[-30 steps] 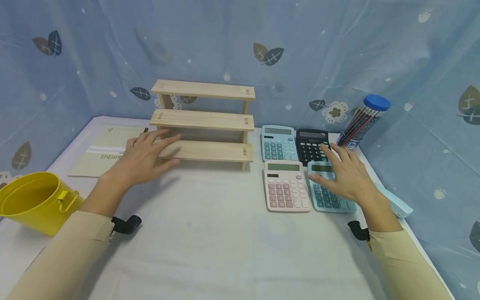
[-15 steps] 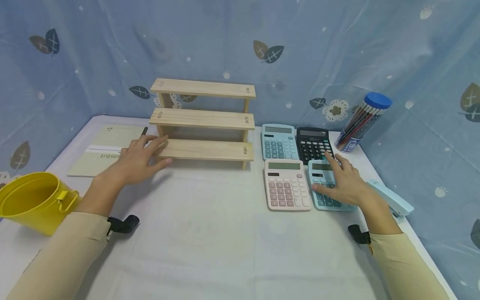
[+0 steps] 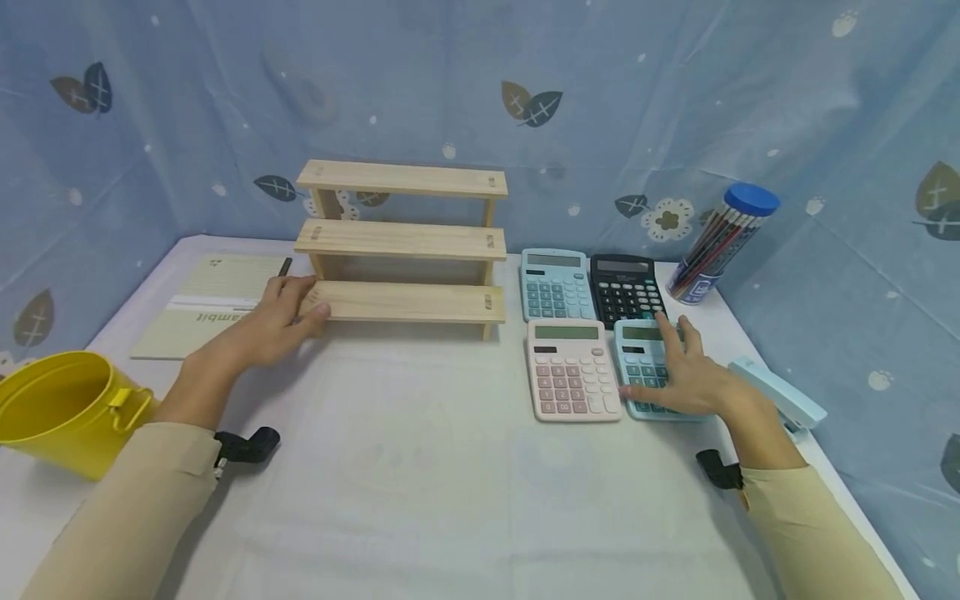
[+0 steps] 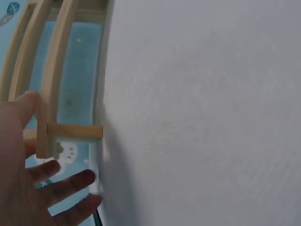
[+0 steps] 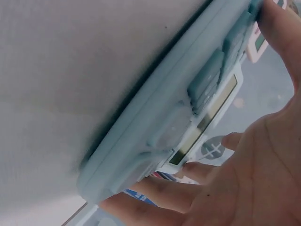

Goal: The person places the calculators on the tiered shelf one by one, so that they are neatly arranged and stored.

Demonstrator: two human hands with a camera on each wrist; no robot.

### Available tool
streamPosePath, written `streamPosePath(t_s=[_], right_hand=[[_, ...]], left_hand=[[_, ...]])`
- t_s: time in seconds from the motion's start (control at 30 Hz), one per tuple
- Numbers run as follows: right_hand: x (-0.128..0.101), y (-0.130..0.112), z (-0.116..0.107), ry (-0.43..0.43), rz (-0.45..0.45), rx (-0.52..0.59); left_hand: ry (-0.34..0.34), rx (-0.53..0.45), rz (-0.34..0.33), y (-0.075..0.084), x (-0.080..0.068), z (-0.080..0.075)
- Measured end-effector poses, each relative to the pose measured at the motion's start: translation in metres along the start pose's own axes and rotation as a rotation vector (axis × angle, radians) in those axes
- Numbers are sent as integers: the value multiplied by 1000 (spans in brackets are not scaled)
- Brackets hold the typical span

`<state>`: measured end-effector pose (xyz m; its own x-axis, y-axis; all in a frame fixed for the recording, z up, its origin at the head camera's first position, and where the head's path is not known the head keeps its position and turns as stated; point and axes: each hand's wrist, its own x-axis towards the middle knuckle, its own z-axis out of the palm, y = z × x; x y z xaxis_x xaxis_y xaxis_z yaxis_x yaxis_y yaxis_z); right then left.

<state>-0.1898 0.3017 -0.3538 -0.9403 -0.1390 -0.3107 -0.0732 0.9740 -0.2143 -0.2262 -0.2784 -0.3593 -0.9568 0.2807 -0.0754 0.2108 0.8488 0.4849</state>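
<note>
My left hand (image 3: 270, 325) is at the left end of a three-tier wooden shelf rack (image 3: 408, 302). Its thumb and index finger straddle the end of the lowest board; the other fingers are spread behind that end in the left wrist view. My right hand (image 3: 693, 375) spans the front-right light blue calculator (image 3: 643, 354), palm over the keys. In the right wrist view the thumb is at one side edge of that calculator and the outer fingers lie along the other. Much of its keypad is hidden under the hand.
A pink calculator (image 3: 573, 375), another blue one (image 3: 557, 287) and a black one (image 3: 626, 287) lie close by. Behind them stands a blue-lidded pencil tub (image 3: 723, 242). A light blue stapler (image 3: 780, 392), a yellow bucket (image 3: 67, 417) and a notebook (image 3: 202, 308) are nearer the sides.
My left hand has drawn back leftward from over the lowest board to its end, the thumb and fingers closing in. My right hand has lowered onto the front-right calculator and spread across it.
</note>
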Motion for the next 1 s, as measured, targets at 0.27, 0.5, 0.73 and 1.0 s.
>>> streamPosePath(t_s=[0.27,0.5,0.73,1.0], right_hand=[[-3,0,1,0,-15,6],[-4,-1,-1,-9,-17,30],[-9,2,4,-11,11,33],[-6,6,5,74,0,75]], left_hand=[[11,-92,-17,-9,4,1],[-18,-196,-48,-9,5,-2],[-82,-139,-109,-7,10,-6],[-76,-169,-108,-15,10,0]])
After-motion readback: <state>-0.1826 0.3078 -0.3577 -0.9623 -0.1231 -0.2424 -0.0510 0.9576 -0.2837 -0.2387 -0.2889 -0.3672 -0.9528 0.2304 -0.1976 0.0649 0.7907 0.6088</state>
